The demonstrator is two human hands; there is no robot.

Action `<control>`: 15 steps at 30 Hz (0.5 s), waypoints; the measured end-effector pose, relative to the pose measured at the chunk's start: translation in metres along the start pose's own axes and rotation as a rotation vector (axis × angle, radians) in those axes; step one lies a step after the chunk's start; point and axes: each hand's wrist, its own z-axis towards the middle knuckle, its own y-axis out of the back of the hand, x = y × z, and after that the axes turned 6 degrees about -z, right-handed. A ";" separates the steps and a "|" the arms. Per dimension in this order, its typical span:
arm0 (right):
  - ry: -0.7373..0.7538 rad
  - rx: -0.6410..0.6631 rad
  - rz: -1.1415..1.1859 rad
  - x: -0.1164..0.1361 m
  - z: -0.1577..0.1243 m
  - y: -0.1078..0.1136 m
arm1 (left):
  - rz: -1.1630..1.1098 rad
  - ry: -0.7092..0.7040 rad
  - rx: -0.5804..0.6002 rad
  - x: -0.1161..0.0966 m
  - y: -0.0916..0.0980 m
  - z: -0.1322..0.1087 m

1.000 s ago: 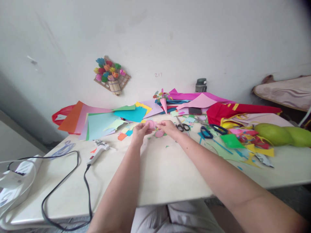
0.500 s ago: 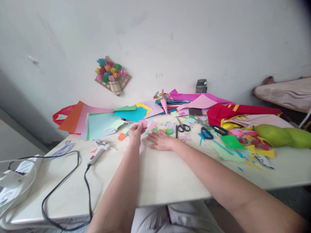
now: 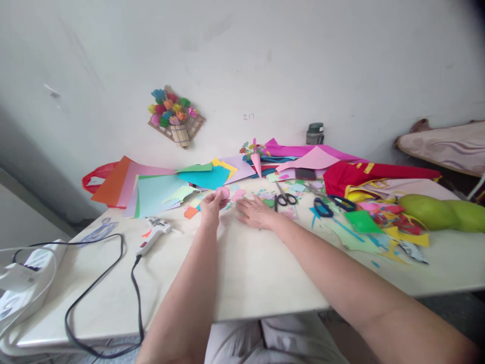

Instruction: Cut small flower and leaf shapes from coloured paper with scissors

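Note:
My left hand (image 3: 211, 205) pinches a pink paper circle (image 3: 223, 192) between thumb and fingers, just above the table. Beside it, my right hand (image 3: 256, 213) lies palm down with its fingers stretched out over small cut paper pieces. Pink paper circles (image 3: 238, 194) lie just beyond the right fingertips. A green paper piece (image 3: 269, 202) shows partly past the right hand. Black-handled scissors (image 3: 286, 199) rest to the right of that hand. What is under the right palm is hidden.
A glue gun (image 3: 153, 239) with a black cord lies left, near a white power strip (image 3: 32, 280). Coloured paper sheets (image 3: 155, 194) spread along the back. Blue-handled scissors (image 3: 333, 203), a red cloth (image 3: 379, 174) and a green bulging object (image 3: 435, 212) lie right. Paper flowers (image 3: 170, 111) hang on the wall.
My right hand has slid slightly up and to the right over the paper pieces. The left hand keeps hold of the pink circle in nearly the same place.

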 end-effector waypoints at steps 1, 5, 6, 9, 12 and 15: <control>0.029 0.005 0.008 0.003 0.002 -0.002 | 0.004 -0.002 0.006 0.000 0.000 0.000; 0.059 0.023 -0.007 0.008 0.008 -0.005 | 0.009 0.006 0.028 -0.003 0.000 -0.001; 0.042 0.011 -0.020 0.008 0.008 -0.004 | 0.015 0.022 0.038 -0.003 0.001 -0.001; -0.010 -0.049 -0.058 0.001 0.006 -0.001 | 0.078 0.104 0.106 -0.005 0.003 -0.002; -0.072 -0.145 -0.079 -0.008 0.001 0.003 | 0.203 0.176 0.215 -0.005 0.005 -0.002; -0.239 -0.218 -0.030 -0.015 -0.001 0.009 | 0.344 0.201 0.324 -0.003 0.005 -0.003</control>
